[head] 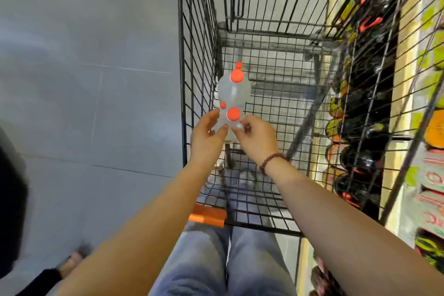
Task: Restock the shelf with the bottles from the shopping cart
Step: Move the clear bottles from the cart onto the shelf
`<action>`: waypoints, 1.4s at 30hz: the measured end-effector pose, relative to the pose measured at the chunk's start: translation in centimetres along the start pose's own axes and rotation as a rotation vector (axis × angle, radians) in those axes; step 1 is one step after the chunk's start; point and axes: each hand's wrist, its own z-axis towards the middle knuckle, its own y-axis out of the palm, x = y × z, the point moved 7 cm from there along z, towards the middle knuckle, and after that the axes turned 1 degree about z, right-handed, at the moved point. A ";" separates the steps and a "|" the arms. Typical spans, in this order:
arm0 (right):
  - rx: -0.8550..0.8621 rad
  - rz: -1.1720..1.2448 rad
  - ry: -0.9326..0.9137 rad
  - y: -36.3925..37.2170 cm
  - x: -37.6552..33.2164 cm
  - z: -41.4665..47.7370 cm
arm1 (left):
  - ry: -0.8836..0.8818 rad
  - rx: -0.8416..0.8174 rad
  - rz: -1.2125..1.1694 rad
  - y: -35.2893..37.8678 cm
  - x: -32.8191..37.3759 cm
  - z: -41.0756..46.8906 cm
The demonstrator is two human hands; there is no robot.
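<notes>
Clear plastic bottles with orange caps stand in the shopping cart (pixel 276 60), seen from above, caps pointing up at the camera, long sides going straight down. The far bottle (pixel 234 90) stands free. The near bottle (pixel 232 119) sits between both hands. The left hand (pixel 207 133) and right hand (pixel 258 137) each grip its shoulder with bent fingers. Dark bottles already fill the shelf (pixel 360 113) on the right. I think these few bottles are the last ones to move over.
</notes>
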 end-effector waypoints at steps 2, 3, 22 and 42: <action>-0.030 -0.054 -0.041 -0.8 -0.1 -0.3 | -0.028 -0.020 -0.004 0.0 0.0 0.0; -0.036 -0.084 -0.073 -1.4 -0.4 -0.6 | -0.048 -0.036 -0.008 0.0 0.1 -0.1; 0.492 -0.178 -0.672 -23.5 -18.2 -12.3 | 0.527 -0.612 0.008 -0.6 20.0 -6.6; 1.129 0.003 -0.625 -35.6 -33.1 -29.8 | 0.899 -1.162 -0.104 -3.0 36.8 -22.5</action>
